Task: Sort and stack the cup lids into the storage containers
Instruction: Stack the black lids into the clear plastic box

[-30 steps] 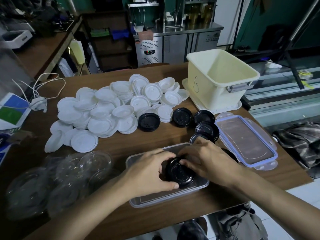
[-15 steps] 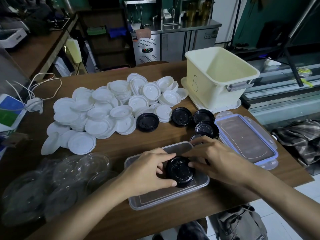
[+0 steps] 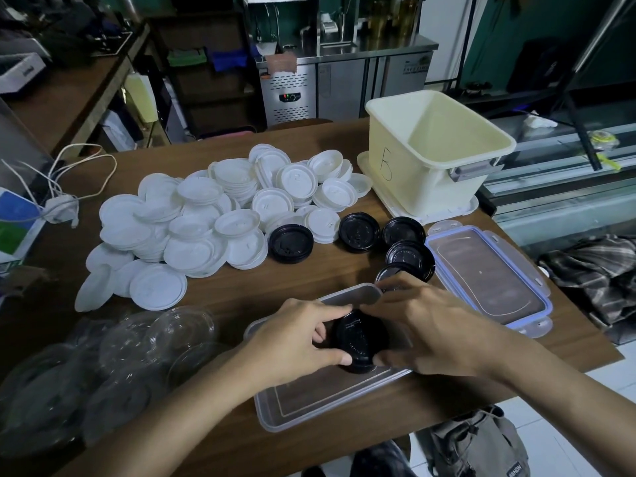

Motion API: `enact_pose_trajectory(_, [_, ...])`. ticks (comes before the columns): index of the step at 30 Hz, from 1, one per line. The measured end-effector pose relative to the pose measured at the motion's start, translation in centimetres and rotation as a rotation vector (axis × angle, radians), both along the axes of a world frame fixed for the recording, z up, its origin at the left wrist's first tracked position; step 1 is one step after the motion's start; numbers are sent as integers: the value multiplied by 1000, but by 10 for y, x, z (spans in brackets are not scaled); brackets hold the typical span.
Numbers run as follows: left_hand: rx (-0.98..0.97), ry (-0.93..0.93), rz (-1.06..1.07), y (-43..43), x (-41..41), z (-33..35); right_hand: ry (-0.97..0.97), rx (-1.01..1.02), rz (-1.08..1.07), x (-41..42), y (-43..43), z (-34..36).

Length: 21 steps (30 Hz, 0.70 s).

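Observation:
A stack of black cup lids (image 3: 358,339) sits inside the clear shallow container (image 3: 309,397) near the table's front edge. My left hand (image 3: 292,339) grips the stack from the left and my right hand (image 3: 423,328) grips it from the right. Several loose black lids (image 3: 290,243) lie just beyond the container. A big heap of white lids (image 3: 213,215) covers the table's middle. Clear lids (image 3: 144,342) lie piled at the front left. A cream tub (image 3: 437,156) stands open at the back right.
The container's blue-rimmed cover (image 3: 488,280) lies flat to the right, close to the table edge. The tub rests on its own white cover (image 3: 399,201). A white cable with plug (image 3: 62,201) sits at the left. A bag (image 3: 478,445) is on the floor below.
Both hands stay on the black stack in the container. The fingers have closed in tighter around it, and my right hand has shifted slightly forward over the stack.

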<state>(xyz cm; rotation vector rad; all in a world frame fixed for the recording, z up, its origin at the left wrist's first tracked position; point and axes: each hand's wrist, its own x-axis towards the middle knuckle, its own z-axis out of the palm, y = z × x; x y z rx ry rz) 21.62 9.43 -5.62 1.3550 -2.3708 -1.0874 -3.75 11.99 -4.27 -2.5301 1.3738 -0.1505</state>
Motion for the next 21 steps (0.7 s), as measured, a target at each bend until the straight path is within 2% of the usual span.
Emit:
enact_pose_trajectory(5, [0,-50,-29,-3,2,-4,75,-8,-7,3,-4,-5])
enact_pose_trajectory(14, [37,52,27,-6,-7,-18,149,-23,-7,7,-5,-7])
enact_pose_trajectory(21, [-33,18,7,0,-5,-22,182,-47,-9,10,-6,-10])
